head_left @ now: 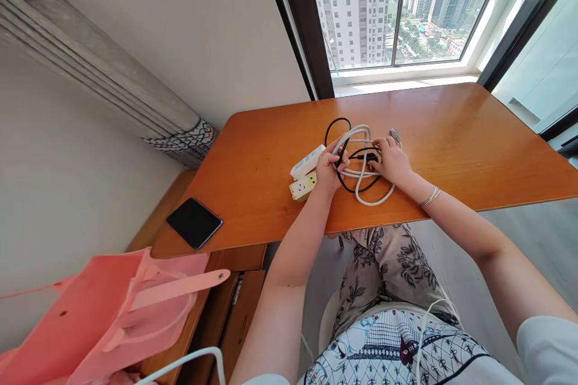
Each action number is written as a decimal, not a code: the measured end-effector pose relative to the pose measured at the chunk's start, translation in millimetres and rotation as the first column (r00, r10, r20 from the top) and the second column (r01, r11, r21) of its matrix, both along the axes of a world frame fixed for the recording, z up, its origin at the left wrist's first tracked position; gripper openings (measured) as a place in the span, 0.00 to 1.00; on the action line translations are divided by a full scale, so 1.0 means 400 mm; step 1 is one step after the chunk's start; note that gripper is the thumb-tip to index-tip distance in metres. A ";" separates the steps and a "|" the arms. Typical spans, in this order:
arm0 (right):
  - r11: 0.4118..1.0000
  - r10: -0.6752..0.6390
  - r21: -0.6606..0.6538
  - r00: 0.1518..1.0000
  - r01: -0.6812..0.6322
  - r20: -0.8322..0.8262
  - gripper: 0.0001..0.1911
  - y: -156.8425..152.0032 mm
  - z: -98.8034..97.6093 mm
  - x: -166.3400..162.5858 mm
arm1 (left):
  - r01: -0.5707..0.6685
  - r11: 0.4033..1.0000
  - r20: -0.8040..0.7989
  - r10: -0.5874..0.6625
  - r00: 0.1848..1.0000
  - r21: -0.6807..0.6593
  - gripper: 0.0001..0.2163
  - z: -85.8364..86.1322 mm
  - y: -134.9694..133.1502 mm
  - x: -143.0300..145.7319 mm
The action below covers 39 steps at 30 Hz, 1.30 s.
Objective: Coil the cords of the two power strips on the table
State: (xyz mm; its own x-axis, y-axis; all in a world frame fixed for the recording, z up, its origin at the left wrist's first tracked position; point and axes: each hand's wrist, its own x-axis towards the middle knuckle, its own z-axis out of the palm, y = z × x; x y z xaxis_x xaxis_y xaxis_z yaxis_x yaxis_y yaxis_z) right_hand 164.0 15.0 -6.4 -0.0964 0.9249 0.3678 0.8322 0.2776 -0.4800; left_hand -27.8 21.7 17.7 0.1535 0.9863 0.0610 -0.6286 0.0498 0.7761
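Note:
On the wooden desk [451, 144] lies a tangle of a white cable [374, 197] and a black cable [336, 123]. My left hand [329, 169] is closed round both cables where they bunch together, right beside a white power strip [307, 161] and a yellowish power strip [301, 187]. My right hand [392, 159] rests on the coils with its fingers pinching a black plug [371, 157]. A grey plug [395, 133] pokes out just beyond that hand.
A black tablet [194, 222] lies on a lower side cabinet [226, 307] at the desk's left end. A pink bag [108, 313] sits at the lower left. A window [397, 6] is behind the desk, a white wall and curtain to the left.

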 end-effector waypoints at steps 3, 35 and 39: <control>0.996 -0.055 0.072 0.998 0.053 0.026 0.32 0.027 0.014 0.003 | -0.003 1.000 -0.020 0.002 1.000 -0.019 0.29 0.006 -0.006 0.002; 0.711 -0.063 -0.523 0.697 -0.471 -0.714 0.26 0.098 0.012 0.036 | -0.030 0.999 -0.052 0.028 0.998 -0.032 0.21 0.000 0.007 -0.006; 0.642 -0.108 -0.592 0.707 -0.487 -0.699 0.34 0.130 0.016 0.037 | -0.018 0.999 -0.084 0.015 0.996 -0.041 0.20 -0.002 0.008 -0.010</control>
State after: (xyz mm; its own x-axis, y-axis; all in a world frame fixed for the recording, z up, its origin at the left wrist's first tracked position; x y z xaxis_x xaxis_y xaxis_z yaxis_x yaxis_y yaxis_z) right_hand 178.7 67.1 0.2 -0.3304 0.8831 -0.3331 0.2073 -0.2764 -0.9384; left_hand -31.9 24.7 16.9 0.1399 0.9901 0.0078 -0.5623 0.0730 0.8237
